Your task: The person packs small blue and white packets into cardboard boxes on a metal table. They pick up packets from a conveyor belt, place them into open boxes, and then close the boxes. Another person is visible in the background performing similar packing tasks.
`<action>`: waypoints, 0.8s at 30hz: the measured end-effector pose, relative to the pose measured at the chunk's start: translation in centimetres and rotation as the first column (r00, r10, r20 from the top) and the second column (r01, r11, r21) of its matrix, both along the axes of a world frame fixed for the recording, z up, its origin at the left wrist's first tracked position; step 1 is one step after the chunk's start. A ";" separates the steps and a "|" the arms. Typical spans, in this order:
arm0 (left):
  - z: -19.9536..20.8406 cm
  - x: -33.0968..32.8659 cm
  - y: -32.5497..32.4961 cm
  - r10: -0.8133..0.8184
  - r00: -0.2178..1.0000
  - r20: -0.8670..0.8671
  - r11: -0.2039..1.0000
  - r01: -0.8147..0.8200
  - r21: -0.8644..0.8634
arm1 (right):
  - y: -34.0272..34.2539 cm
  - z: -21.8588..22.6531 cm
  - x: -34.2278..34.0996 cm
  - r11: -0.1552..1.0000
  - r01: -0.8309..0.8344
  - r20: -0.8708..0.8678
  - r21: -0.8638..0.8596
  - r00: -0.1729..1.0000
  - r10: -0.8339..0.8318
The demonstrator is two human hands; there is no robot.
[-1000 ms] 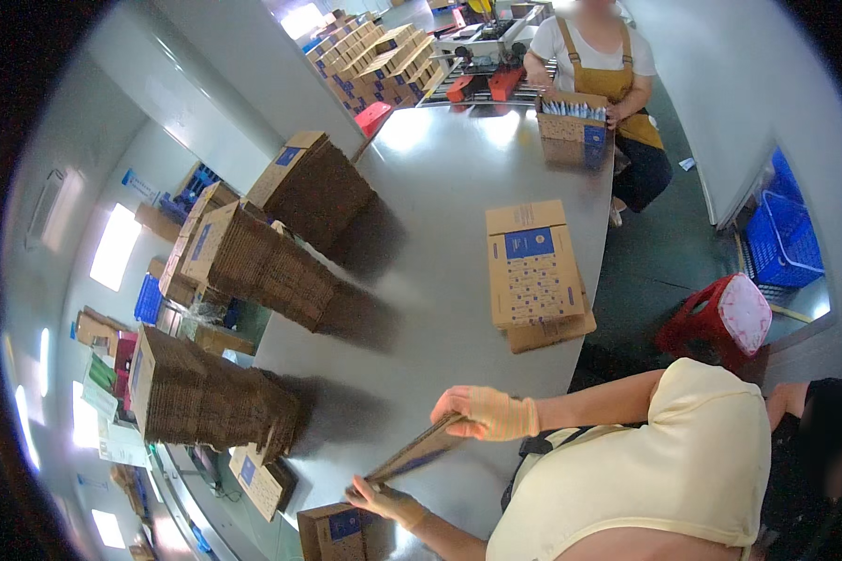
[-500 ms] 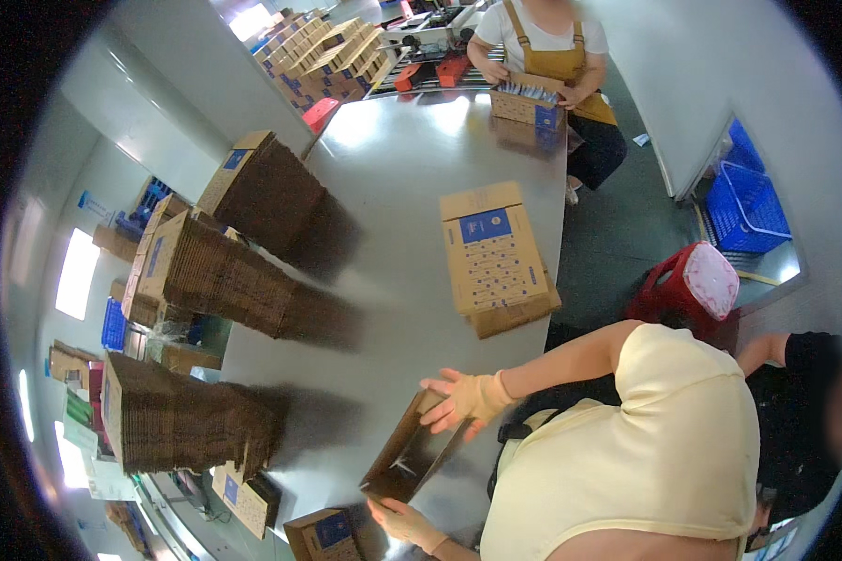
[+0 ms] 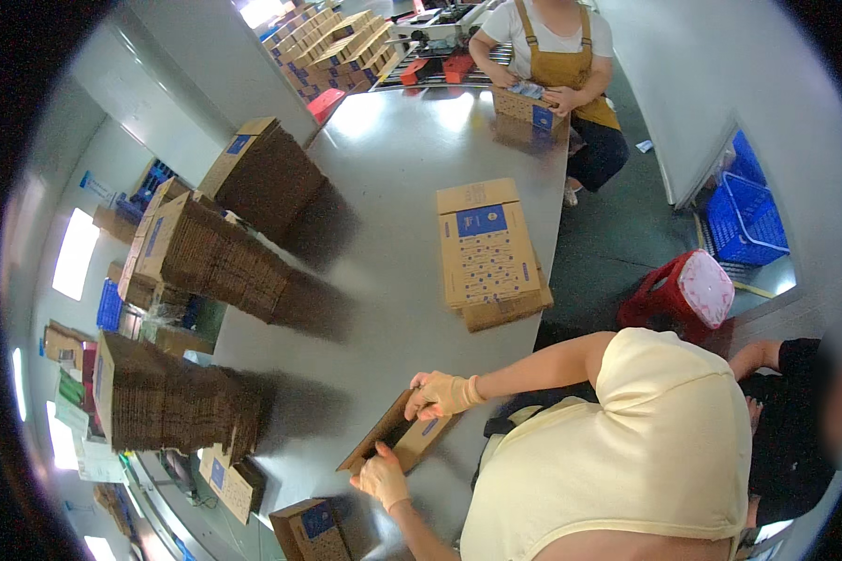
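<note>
An open cardboard box (image 3: 416, 447) stands on the metal table in front of me, its dark inside showing and a blue-marked side turned my way. My left hand (image 3: 381, 477) holds its near left end, thumb over the edge, fingers closed. At the other end my right hand (image 3: 442, 395), in a pale glove, has its fingers bent over the rim. Part of the box's edge is hidden under both hands. Below my left hand stands another small open box (image 3: 313, 533) with a blue label.
Tall stacks of flattened cartons (image 3: 182, 397) line the table's left side. Flat printed cartons (image 3: 485, 252) lie farther up. Across the table, a person in an apron (image 3: 557, 56) handles a filled box (image 3: 526, 106). A red stool (image 3: 678, 292) and blue basket (image 3: 747, 220) are at right.
The box has tipped so that its blue-marked outer side shows. My right hand's spread fingers have closed on the rim, and my left hand has moved up onto the near end.
</note>
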State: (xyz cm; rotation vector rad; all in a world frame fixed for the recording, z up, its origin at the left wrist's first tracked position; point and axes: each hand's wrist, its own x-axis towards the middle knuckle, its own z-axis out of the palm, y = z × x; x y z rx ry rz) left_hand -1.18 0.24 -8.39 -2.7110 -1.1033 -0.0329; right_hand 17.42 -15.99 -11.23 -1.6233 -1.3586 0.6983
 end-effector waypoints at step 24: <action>-14.9 -4.0 -3.7 0.928 0.332 0.169 -0.122 0.700 -0.704 | -1.7 2.7 -5.2 0.814 -0.499 0.657 -0.299 0.511 0.554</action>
